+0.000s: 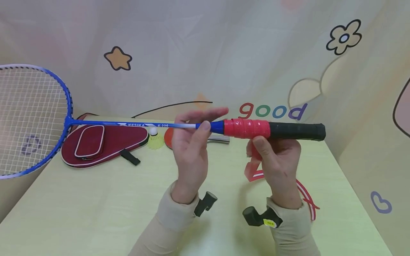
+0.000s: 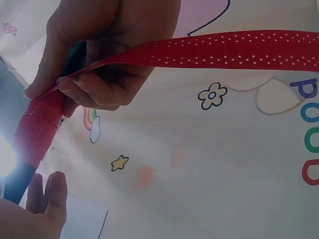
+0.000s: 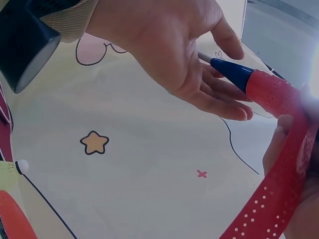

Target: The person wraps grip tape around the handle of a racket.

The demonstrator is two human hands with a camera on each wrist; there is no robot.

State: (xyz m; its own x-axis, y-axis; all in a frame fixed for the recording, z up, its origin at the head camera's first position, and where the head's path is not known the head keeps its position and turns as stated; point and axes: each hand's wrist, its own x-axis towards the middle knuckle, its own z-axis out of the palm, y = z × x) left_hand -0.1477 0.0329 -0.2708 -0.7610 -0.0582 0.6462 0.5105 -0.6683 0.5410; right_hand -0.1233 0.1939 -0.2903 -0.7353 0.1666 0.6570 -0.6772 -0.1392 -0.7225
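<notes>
A blue badminton racket point(image 1: 96, 122) is held level, its head at the left and its black handle point(image 1: 298, 131) at the right. Red perforated tape point(image 1: 245, 128) wraps the handle's upper part beside the blue cone point(image 1: 217, 127). My left hand point(image 1: 190, 153) supports the racket by the cone, thumb in front and fingers extended behind; the right wrist view shows thumb and fingers spread apart. With thumb and curled fingers, my right hand point(image 1: 283, 165) pinches the tape at the edge of the wrap. From it runs a loose strip point(image 2: 224, 51), flat in the left wrist view.
Behind the hands on the table point(image 1: 105, 202) lie a dark red case point(image 1: 125, 137), a yellow shuttlecock point(image 1: 155, 140) and an orange-red paddle point(image 1: 168, 138), partly hidden by my left hand. Red-and-white strips point(image 1: 305, 192) lie beside my right forearm. A printed cloth point(image 1: 192, 53) hangs behind.
</notes>
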